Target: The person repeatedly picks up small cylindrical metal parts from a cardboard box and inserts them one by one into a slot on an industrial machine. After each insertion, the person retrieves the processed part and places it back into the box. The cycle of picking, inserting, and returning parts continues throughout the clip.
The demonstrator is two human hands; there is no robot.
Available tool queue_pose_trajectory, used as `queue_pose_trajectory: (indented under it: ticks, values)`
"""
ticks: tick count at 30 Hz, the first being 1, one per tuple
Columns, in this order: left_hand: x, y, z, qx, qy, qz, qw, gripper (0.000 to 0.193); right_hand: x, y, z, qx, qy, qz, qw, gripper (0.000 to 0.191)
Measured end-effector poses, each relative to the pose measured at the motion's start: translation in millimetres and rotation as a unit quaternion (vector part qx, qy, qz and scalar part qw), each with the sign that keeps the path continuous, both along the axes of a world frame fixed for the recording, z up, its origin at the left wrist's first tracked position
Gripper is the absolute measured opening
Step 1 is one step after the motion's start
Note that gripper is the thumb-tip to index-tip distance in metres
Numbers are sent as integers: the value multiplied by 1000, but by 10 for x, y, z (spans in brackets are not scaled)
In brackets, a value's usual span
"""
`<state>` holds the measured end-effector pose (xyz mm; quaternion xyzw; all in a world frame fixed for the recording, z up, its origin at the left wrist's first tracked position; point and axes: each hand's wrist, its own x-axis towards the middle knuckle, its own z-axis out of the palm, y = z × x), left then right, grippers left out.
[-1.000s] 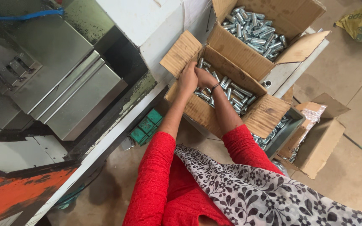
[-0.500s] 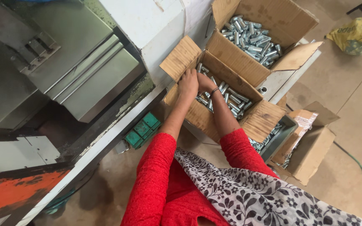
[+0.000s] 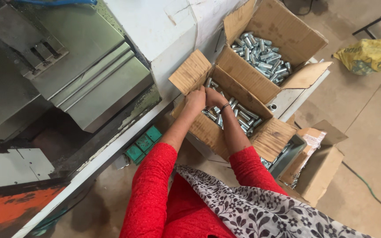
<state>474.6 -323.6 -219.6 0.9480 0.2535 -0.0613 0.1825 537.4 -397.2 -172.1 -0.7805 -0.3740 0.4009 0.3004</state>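
Both my hands reach into an open cardboard box (image 3: 208,128) filled with several shiny metal cylinders (image 3: 243,117). My left hand (image 3: 196,100) and my right hand (image 3: 214,98) are pressed close together at the box's far left corner, fingers curled down among the parts. What the fingers grip is hidden. My sleeves are red, and a black thread band sits on the right wrist. A second open cardboard box (image 3: 287,35) with more metal cylinders (image 3: 261,55) stands just beyond the first.
A grey machine with a metal housing (image 3: 89,83) fills the left side. Green buttons (image 3: 144,143) sit on its white ledge. A smaller open carton (image 3: 320,169) and a grey bin (image 3: 289,154) stand at right on the floor. A yellow sack (image 3: 369,55) lies far right.
My hands have stayed together in the near box, shifting only slightly toward its far left corner. The view has drifted a little.
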Motion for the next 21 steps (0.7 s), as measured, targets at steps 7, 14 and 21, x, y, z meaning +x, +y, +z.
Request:
queue_pose_trajectory:
  ticks: [7,14,21]
  values:
    - [34,-67,-5,53,31,9,998,74,84,36,-178,71,-108,79,988,66]
    - [26,-93,11,64,63,6,996,83,52,38,-100,39,-6,-32,999,77]
    - [24,-105,-75,112,42,9,993,42,117,59,-222,53,-41,30,997,59]
